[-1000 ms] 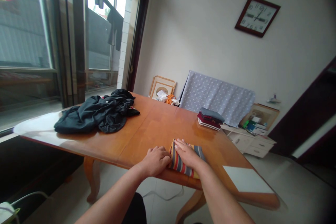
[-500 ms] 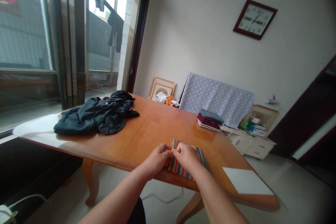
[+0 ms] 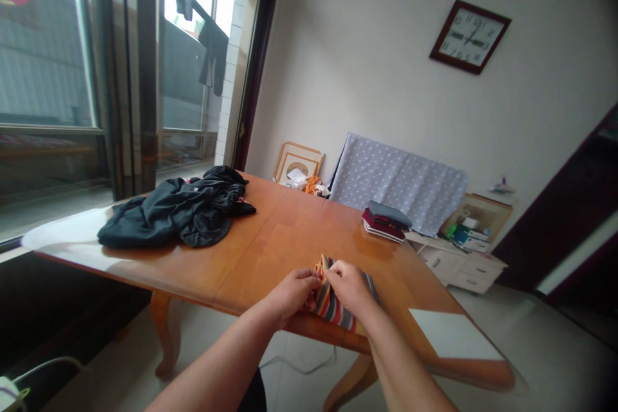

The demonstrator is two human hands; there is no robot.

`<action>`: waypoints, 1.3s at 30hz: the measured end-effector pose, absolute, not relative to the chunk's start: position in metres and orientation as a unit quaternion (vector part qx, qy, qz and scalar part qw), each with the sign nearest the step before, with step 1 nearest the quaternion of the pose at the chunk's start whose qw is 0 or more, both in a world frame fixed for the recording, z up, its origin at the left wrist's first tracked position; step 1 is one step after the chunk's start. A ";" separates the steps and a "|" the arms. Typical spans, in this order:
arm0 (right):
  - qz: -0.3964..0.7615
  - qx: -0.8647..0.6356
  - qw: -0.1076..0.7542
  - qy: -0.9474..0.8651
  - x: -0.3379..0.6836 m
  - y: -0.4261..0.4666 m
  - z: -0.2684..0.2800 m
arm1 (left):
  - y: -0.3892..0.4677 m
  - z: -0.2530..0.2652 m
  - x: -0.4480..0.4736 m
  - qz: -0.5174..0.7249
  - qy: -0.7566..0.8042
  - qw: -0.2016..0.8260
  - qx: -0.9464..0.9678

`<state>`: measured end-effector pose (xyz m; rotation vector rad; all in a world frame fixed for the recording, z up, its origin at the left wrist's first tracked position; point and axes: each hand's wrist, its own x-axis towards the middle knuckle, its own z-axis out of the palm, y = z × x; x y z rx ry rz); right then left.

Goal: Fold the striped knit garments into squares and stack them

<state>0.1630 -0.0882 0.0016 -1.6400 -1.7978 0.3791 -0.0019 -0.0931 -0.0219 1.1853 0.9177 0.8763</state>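
Two bare hands meet over a striped cloth at the near edge of a glossy orange-brown wooden surface. The cloth, folded into a small bundle with yellow, red, grey and white bands, lies directly under and between the fingers. The left hand is at its left side, thumb and fingers drawn together in a pinch on the cloth's edge. The right hand rests over the top of the bundle, its fingers curled and nearly closed, pinching a fold just beside the left fingertips. The fold stands up slightly between the two hands. The lower fingers of each hand are partly hidden.

Well to the left of the fingers, and farther back, a rumpled heap of black clothing spreads across the surface. Beyond the fingers and to their right sits a neat stack of folded clothes: grey on top, dark red in the middle, black-and-white stripes below. To the right of the fingers, near the surface's right end, a white rectangular sheet lies flat.

Far beyond the fingers, a pale grey-blue spotted cover drapes near the wall. A square wall clock hangs high above and to the right.
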 end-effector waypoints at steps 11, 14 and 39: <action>0.156 -0.616 0.341 -0.693 0.164 -0.085 -0.007 | -0.093 -0.019 -0.010 0.430 0.458 0.627 0.461; 0.159 -0.617 0.345 -0.690 0.165 -0.084 -0.007 | -0.095 -0.019 -0.010 0.411 0.422 0.649 0.481; 0.058 -0.587 0.335 -0.735 0.169 -0.075 -0.005 | -0.085 -0.021 0.002 0.332 0.443 0.625 0.550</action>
